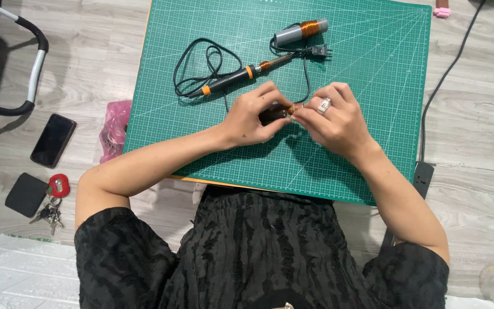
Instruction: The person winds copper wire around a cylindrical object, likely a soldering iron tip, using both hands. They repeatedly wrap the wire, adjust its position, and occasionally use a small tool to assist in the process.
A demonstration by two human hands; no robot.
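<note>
Over the near half of the green cutting mat (373, 114), we have both hands together on one small dark part (274, 113). Our left hand (251, 117) pinches it between thumb and curled fingers, and our right hand (334, 120), a ring (324, 105) on one finger, closes its fingertips on the orange-tipped end of that same part. Just beyond our knuckles lies a soldering iron (241, 74) with a black and orange handle, its black cord (201, 68) looped to the left and its plug (319, 51) lying on the right. Farther up the mat rests a grey tube wound with copper wire (301, 31). On the floor to our left sit a phone (53, 140), a pink bag (112, 131) and keys (51, 212).
</note>
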